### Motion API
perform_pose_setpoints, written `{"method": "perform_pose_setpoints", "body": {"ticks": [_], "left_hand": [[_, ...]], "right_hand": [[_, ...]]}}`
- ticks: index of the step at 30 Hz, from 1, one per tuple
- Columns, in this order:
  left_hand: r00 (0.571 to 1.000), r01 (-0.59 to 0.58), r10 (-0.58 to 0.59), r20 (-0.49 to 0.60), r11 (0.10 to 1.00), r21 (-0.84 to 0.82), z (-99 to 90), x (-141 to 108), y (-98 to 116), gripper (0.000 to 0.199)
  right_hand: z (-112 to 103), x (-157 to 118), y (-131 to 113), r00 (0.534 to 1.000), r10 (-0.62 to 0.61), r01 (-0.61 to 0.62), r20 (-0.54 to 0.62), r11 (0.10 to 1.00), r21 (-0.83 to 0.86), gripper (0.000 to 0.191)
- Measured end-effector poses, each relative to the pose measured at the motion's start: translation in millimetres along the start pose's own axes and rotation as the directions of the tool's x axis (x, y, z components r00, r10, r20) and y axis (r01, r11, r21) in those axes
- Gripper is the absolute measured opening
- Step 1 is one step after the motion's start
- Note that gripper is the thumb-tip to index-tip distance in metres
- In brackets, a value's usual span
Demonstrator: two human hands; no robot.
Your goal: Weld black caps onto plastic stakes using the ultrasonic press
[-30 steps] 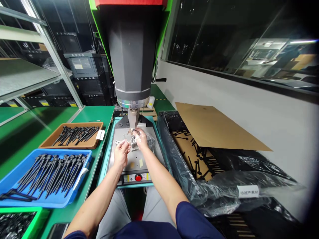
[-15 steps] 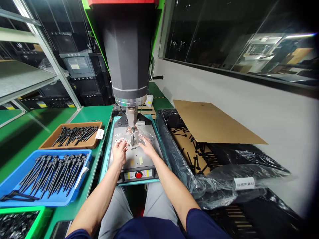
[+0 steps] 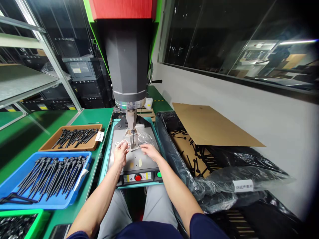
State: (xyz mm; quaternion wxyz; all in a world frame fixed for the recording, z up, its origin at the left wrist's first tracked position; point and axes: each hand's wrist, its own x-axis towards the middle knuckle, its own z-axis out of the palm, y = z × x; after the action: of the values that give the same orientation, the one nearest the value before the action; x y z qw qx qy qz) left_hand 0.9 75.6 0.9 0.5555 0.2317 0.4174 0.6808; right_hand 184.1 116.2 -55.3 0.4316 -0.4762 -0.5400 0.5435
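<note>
A press horn stands above a small metal fixture, which holds a black stemmed part upright. Left of the fixture, my left hand has its thumb and fingers closed around something small and pale that I cannot make out. On the other side, my right hand is pinched, its fingertips close to the fixture base; a tiny dark thing may be between them. Behind the right hand lies crumpled clear plastic film on the metal base plate.
At left, a blue tray and a brown tray hold black stemmed parts, with a green bin nearer. A red button and green button front the machine. A plastic-lined box under cardboard stands right.
My right hand has drawn back slightly from the plastic film, its fingertips now beside the fixture base. My left hand stays at the fixture's left. The view has tilted up a little.
</note>
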Motion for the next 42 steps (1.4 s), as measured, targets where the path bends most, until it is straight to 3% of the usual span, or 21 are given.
{"method": "perform_pose_setpoints", "body": {"ticks": [7,14,16,19,22,24,26,28,31,35,37,42], "left_hand": [[0.995,0.091,-0.092,0.045,0.996,0.019,-13.2,-9,-6,0.047],[0.935,0.334,-0.347,0.070,0.931,0.147,-37.6,-33,-20,0.042],[0.952,0.290,-0.306,0.031,0.928,0.235,-52.3,-43,-22,0.043],[1.000,0.011,0.002,-0.029,0.892,0.453,-88.1,-58,-21,0.041],[0.936,-0.255,0.352,0.026,0.623,0.739,-132.2,-71,-24,0.040],[0.891,-0.310,0.444,0.098,0.435,0.845,-157.6,-75,-30,0.051],[0.897,-0.306,0.421,0.139,0.361,0.881,-175.9,-75,-38,0.063],[0.918,-0.298,0.363,0.161,0.361,0.884,-188.0,-73,-47,0.067],[0.923,-0.320,0.323,0.208,0.345,0.882,-199.5,-66,-54,0.066],[0.909,-0.370,0.314,0.275,0.303,0.878,-209.1,-61,-55,0.061],[0.897,-0.391,0.331,0.293,0.286,0.875,-211.8,-61,-55,0.060],[0.892,-0.400,0.330,0.308,0.262,0.878,-215.3,-59,-55,0.065]], "right_hand": [[2,-47,7,0.937,0.164,-0.153,0.307,0.986,-0.059,0.012],[-1,-81,6,0.934,0.178,-0.161,0.309,0.984,-0.080,0.019],[-8,-92,11,0.932,0.197,-0.166,0.305,0.978,-0.126,0.020],[-23,-114,29,0.958,0.211,-0.174,0.192,0.966,-0.191,0.021],[-38,-136,56,0.987,0.096,-0.129,-0.129,0.951,-0.282,0.023],[-44,-147,72,0.942,-0.019,-0.116,-0.335,0.918,-0.378,0.023],[-47,-155,85,0.891,-0.119,-0.114,-0.437,0.875,-0.470,0.025],[-46,-159,96,0.865,-0.194,-0.105,-0.462,0.831,-0.546,0.030],[-43,-159,109,0.830,-0.275,-0.097,-0.485,0.786,-0.611,0.042],[-42,-156,122,0.732,-0.372,-0.101,-0.570,0.769,-0.631,0.064],[-43,-155,126,0.738,-0.387,-0.093,-0.554,0.754,-0.650,0.067],[-45,-157,128,0.816,-0.340,-0.095,-0.468,0.719,-0.689,0.060]]}}
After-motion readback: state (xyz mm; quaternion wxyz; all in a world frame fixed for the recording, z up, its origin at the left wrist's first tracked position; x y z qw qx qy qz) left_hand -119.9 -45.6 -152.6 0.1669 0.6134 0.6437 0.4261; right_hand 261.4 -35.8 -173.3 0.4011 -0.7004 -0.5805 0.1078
